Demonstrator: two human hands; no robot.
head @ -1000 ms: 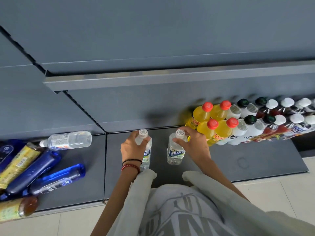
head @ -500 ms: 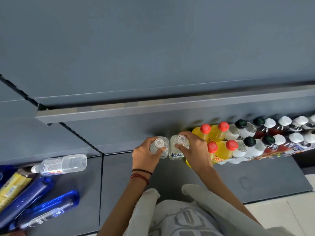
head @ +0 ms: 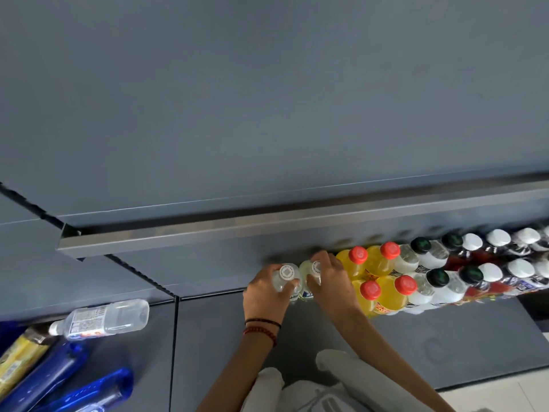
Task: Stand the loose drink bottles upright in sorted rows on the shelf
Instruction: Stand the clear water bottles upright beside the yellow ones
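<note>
Two clear bottles with white caps stand upright side by side at the back of the grey bottom shelf (head: 445, 346). My left hand (head: 264, 295) grips the left clear bottle (head: 285, 276) and my right hand (head: 332, 278) grips the right clear bottle (head: 312, 273), which touches the yellow bottles with red caps (head: 383, 281). Rows of upright bottles with black caps (head: 436, 278) and white caps (head: 490, 272) continue to the right. Loose bottles lie flat at the far left: a clear one (head: 104, 318), blue ones (head: 89, 391) and a yellow-labelled one (head: 20, 358).
An upper shelf with a metal front edge (head: 267, 230) overhangs the back of the bottom shelf. A seam (head: 175, 337) divides the left shelf panel from the middle one. Pale floor tiles (head: 505, 396) show at the lower right.
Both hands have carried the two clear bottles from the shelf's front towards the back, ending next to the yellow bottles. The camera has tilted so the shelf sits lower in view.
</note>
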